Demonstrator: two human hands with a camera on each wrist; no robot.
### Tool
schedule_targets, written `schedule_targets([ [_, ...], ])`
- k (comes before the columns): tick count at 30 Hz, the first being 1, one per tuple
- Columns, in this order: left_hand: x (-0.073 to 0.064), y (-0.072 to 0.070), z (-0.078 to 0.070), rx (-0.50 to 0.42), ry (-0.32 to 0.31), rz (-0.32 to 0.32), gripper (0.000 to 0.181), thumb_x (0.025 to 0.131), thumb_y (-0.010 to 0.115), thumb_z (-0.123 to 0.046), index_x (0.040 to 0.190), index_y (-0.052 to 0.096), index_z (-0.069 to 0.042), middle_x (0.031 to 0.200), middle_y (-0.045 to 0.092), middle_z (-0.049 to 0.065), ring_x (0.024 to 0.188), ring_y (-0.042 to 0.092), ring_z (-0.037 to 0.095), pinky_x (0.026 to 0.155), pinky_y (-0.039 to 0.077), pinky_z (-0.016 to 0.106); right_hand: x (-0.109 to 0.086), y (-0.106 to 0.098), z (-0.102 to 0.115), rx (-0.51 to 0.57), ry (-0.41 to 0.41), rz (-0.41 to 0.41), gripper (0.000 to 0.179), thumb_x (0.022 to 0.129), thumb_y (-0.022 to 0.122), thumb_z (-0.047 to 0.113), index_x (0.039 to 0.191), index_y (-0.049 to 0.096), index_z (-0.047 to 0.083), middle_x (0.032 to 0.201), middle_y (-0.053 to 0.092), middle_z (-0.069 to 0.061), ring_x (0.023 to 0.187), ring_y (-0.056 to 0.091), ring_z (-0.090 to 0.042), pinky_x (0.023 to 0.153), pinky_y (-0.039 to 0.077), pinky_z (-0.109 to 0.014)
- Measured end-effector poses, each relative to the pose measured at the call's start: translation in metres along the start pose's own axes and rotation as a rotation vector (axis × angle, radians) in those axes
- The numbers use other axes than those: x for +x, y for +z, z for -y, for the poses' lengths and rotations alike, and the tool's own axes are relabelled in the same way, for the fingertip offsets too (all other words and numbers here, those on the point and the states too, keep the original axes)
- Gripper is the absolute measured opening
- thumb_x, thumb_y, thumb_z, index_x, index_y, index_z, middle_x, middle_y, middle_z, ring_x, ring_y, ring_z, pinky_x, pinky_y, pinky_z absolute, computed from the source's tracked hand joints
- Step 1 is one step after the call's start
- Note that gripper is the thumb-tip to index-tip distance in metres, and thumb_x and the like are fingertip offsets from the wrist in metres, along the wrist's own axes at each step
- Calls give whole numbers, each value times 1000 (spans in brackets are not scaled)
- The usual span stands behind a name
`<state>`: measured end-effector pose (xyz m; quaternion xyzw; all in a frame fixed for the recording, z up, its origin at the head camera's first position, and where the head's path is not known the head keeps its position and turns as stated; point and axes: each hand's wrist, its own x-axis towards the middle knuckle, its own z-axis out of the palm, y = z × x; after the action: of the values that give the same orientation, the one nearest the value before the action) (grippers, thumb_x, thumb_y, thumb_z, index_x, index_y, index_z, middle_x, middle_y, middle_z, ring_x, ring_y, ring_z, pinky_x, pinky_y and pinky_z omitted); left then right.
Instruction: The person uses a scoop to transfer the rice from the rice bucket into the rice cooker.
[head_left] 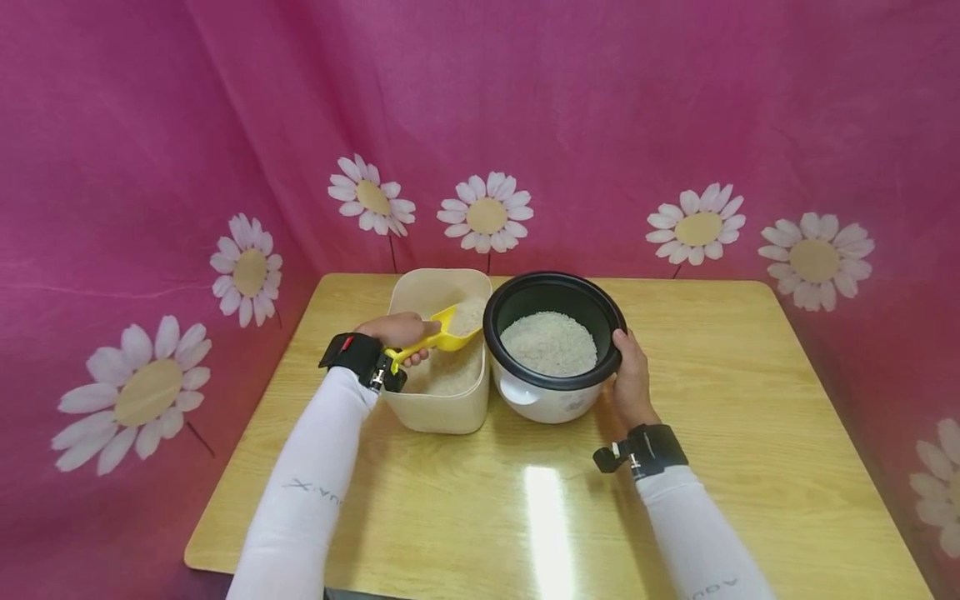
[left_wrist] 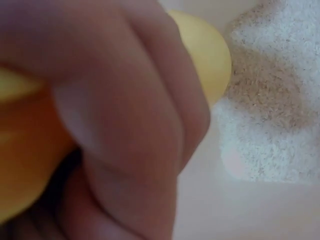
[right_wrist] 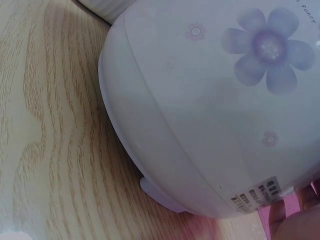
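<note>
In the head view my left hand (head_left: 402, 330) grips the handle of a yellow scoop (head_left: 450, 340) heaped with rice (head_left: 468, 316). The scoop is above a cream bin (head_left: 442, 414), near its right rim, with more rice inside. The left wrist view shows curled fingers (left_wrist: 130, 100) around the scoop and rice below. Beside the bin, to its right, stands a white rice cooker (head_left: 551, 407) with a black rim and rice (head_left: 551, 343) in it. My right hand (head_left: 632, 379) holds the cooker's right side, thumb on the rim; fingertips (right_wrist: 295, 220) show at the right wrist view's corner.
Both containers stand side by side on a wooden table (head_left: 720, 367), toward its back edge. A pink curtain (head_left: 585, 125) with daisies hangs behind and along the sides. Light reflects off the table's front (head_left: 547, 517).
</note>
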<state>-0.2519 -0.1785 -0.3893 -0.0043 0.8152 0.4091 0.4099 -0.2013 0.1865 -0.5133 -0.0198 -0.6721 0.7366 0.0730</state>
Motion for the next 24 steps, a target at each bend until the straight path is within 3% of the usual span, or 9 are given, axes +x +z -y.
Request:
schedule_targets([
  [9,-11,-8,2,-16,22,-16,40,113,32,-34,101,52,-2,67,51,-6,51,46,3,51,45,17,0,-1,4,-24,1,33,58,107,31,54,156,44,25,163,44,2,151,34,-11,131,14,-46],
  [19,-26,-11,8,-29,41,-38,41,113,34,-39,110,50,-1,69,51,-6,53,48,5,53,44,18,1,0,0,-17,7,8,57,108,30,50,152,49,19,155,49,-3,140,41,-9,124,22,-36],
  [24,-30,-12,13,-9,91,-37,42,113,32,-39,104,50,-3,68,50,-7,52,47,6,52,43,19,1,0,0,-28,9,-1,58,108,29,49,152,49,16,153,50,-5,138,43,-10,121,25,-34],
])
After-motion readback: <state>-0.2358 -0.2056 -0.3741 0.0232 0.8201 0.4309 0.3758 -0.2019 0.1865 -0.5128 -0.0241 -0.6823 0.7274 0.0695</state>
